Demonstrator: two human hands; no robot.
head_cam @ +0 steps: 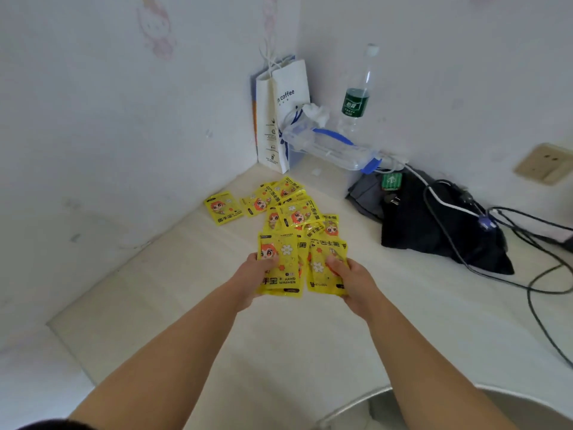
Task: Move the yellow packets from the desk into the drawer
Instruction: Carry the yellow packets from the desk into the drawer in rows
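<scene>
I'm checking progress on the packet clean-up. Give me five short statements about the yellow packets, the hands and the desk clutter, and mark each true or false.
1. Each hand grips a yellow printed foil packet: left hand on one packet, right hand on another. True.
2. All yellow packets are already off the desk. False: a loose pile of yellow packets lies on the cream desk.
3. A clear plastic water bottle with a green label stands upright near the wall corner. True.
4. The white paper coffee bag lies flat on the desk. False: it stands in the corner.
5. An open drawer shows beside the hands. False: no drawer is in view.
</scene>
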